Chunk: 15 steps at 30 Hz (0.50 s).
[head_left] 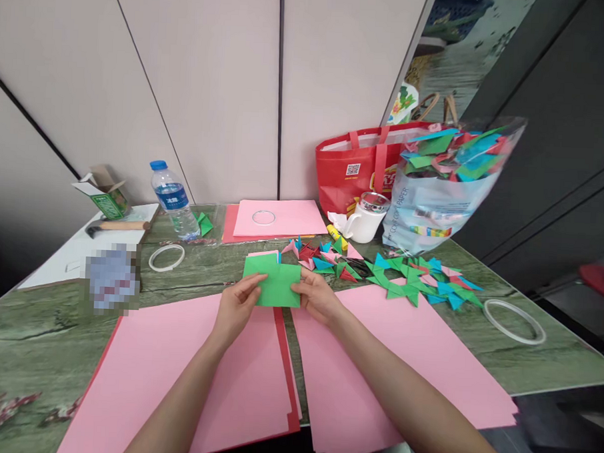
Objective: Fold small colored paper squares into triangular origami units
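Note:
A piece of green paper [279, 289] is held up between my two hands, above the gap between two stacks of pink paper. My left hand [239, 305] pinches its left side, thumb and fingers together. On the right edge, my right hand [315, 295] grips the same paper with thumb and fingertips. Behind it small paper pieces [262, 254] in pink and blue peek out. The left pink paper stack [176, 361] has red sheets under it; the right pink paper stack [401, 358] lies beneath my right forearm.
Folded paper pieces [410, 278] spread across the table's right middle. Behind them stand a white mug [366, 222], a red bag [336, 181] and a filled plastic bag [423, 205]. Left are a water bottle [175, 204], a hammer [122, 225] and a tape roll [167, 258].

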### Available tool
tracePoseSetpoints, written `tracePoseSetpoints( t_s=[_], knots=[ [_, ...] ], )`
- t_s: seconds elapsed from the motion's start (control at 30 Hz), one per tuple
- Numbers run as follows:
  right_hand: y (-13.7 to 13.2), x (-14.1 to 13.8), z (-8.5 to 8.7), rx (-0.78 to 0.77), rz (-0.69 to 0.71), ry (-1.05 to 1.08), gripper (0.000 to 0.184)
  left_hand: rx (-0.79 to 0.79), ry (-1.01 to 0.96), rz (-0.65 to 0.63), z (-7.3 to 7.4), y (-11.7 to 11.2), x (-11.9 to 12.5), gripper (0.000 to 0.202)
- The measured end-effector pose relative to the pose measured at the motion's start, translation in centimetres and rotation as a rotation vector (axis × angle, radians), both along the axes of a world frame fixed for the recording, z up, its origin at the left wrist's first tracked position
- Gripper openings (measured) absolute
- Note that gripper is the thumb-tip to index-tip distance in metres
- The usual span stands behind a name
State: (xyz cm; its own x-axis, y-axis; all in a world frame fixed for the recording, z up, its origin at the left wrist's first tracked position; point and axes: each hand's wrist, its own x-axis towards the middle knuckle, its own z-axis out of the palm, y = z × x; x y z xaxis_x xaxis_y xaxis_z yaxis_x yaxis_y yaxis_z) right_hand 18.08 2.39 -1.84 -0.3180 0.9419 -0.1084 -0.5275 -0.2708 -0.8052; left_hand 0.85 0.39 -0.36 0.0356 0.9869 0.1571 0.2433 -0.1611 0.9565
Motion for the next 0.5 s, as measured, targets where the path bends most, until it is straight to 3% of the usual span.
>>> tracePoseSetpoints(
  t_s=[0.17,0.37,0.5],
  knots=[
    [-0.12,-0.08,0.15,0.023,-0.098,0.064,0.051,0.048,0.018,-0.001,-0.05,0.0,0.1,0.023],
    [-0.12,-0.13,-0.03,0.052,-0.239,0.084,0.06,0.063,0.016,-0.185,-0.07,-0.47,0.46,0.028],
    [-0.54,-0.55,-0.05,0.047,-0.253,0.125,0.065,0.087,0.115,-0.306,-0.15,-0.7,0.75,0.033]
  ],
)
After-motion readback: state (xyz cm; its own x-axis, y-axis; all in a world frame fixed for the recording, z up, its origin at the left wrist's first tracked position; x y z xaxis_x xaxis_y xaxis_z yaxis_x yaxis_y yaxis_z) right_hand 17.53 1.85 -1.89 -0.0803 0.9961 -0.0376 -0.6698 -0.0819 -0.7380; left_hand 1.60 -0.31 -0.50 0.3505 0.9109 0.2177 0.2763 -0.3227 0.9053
